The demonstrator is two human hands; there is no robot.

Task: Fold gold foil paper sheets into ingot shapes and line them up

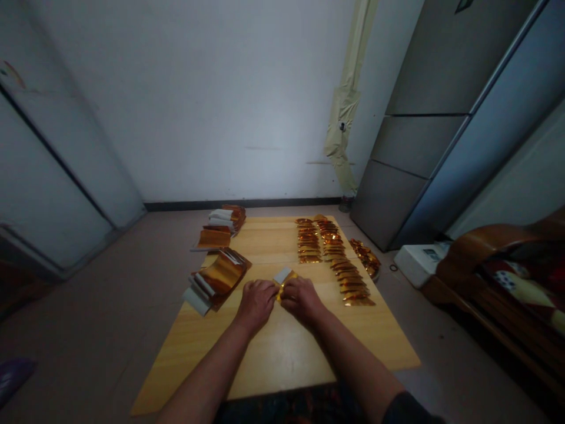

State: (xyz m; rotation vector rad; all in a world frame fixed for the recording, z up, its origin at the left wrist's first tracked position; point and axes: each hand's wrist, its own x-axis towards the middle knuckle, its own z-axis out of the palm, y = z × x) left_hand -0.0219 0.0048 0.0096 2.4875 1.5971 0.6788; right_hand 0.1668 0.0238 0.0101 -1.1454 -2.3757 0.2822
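Note:
My left hand (259, 302) and my right hand (301, 299) meet over the middle of the wooden table (278, 353). Between them is a sheet of gold foil paper (279, 292), partly folded, with a pale flat part (282, 274) showing beyond the fingertips. The fingers of both hands are closed on this paper, and they hide much of it. Left of my left hand lies a fanned stack of gold foil sheets (220, 275) with whitish backs. To the right, folded gold foil pieces (351, 280) overlap in long rows.
More foil sheets (215, 237) sit at the table's far left edge. A heap of folded gold pieces (365, 258) stands beyond the right edge. A white box (415, 265), a wooden bench (481, 277) and a grey fridge (406, 159) are on the right. The wall (229, 118) is behind.

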